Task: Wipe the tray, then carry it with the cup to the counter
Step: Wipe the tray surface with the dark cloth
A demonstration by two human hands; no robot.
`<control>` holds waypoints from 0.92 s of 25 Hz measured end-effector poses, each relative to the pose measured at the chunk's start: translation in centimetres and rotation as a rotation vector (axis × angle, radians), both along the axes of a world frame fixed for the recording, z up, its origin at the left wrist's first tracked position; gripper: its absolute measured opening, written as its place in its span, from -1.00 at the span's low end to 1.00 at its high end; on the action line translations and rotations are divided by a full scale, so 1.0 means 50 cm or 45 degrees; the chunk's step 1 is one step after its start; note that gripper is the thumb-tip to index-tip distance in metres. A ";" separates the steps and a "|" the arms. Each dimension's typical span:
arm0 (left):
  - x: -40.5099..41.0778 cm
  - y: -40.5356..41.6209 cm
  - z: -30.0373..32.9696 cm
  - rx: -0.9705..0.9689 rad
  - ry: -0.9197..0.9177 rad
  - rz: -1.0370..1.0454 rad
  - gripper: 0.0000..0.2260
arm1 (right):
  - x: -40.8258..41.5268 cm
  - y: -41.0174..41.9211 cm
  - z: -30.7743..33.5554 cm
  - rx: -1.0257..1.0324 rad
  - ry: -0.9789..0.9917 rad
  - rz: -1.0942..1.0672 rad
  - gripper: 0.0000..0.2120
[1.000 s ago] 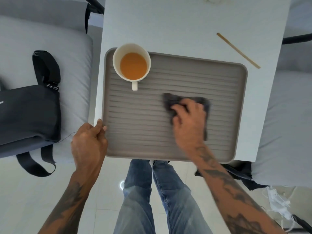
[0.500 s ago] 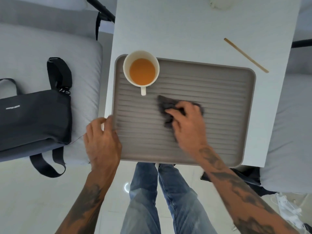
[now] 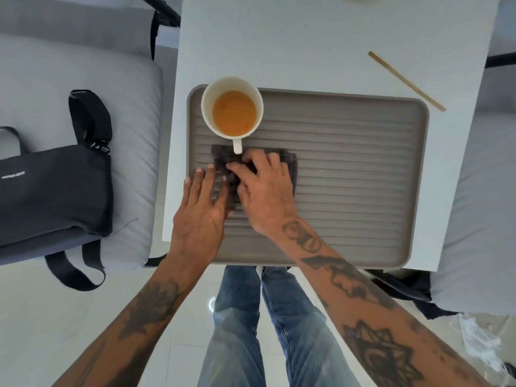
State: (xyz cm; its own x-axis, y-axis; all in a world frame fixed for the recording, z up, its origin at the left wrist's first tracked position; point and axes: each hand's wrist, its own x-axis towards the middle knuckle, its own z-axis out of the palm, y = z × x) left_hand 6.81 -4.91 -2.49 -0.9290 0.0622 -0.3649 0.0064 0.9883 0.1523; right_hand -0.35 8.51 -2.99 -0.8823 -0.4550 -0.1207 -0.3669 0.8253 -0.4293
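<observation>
Just under the handle of the cup (image 3: 231,107), gripping a bunched dark cloth (image 3: 219,159) with bent fingers (image 3: 251,160) of the right hand (image 3: 265,194); resting straight fingers (image 3: 205,181) of the left hand (image 3: 199,216) on its left edge. All on the ribbed tray (image 3: 363,169), cup at its far-left corner, tray on the table (image 3: 279,46).

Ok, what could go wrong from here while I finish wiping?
1. The cloth under the right hand lies right by the handle of the cup, which holds orange liquid; a push that way could spill it.
2. The near edge of the tray seems to overhang the table; pressing down there with the left hand might tilt it.
</observation>
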 end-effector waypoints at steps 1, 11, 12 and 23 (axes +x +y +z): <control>-0.003 0.003 0.004 -0.009 -0.044 0.003 -0.42 | -0.016 0.011 0.001 0.018 -0.011 -0.003 -0.60; 0.000 0.009 0.005 0.159 -0.173 0.118 -0.37 | -0.073 0.184 -0.007 0.069 0.135 -0.363 -0.64; 0.000 0.011 0.004 0.164 -0.165 0.124 -0.37 | -0.065 0.136 -0.007 0.058 0.128 -0.272 -0.63; 0.000 0.018 0.002 0.157 -0.155 0.143 -0.35 | -0.074 0.204 0.000 0.066 0.049 -0.177 -0.70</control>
